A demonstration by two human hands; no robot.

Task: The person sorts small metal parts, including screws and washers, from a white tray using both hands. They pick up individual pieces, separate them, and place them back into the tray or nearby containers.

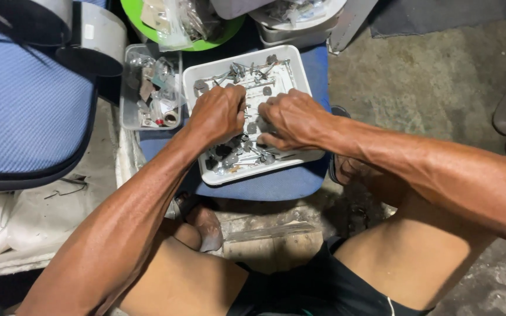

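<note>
Under both hands' fingers lies white tray hardware.

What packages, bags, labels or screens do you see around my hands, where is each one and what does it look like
Clear plastic bags: crumpled, on the green round tray at top centre.
Small clear packets: in the clear rectangular bin, left of the white tray under both hands.
No screens or signs; no label is clear enough to tell.

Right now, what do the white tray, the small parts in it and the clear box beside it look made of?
White tray: probably plastic, smooth, scuffed. Small parts: likely metal, grey with dull glints. Clear box: see-through plastic. Both hands, left hand and right hand, rest among the parts.
</note>
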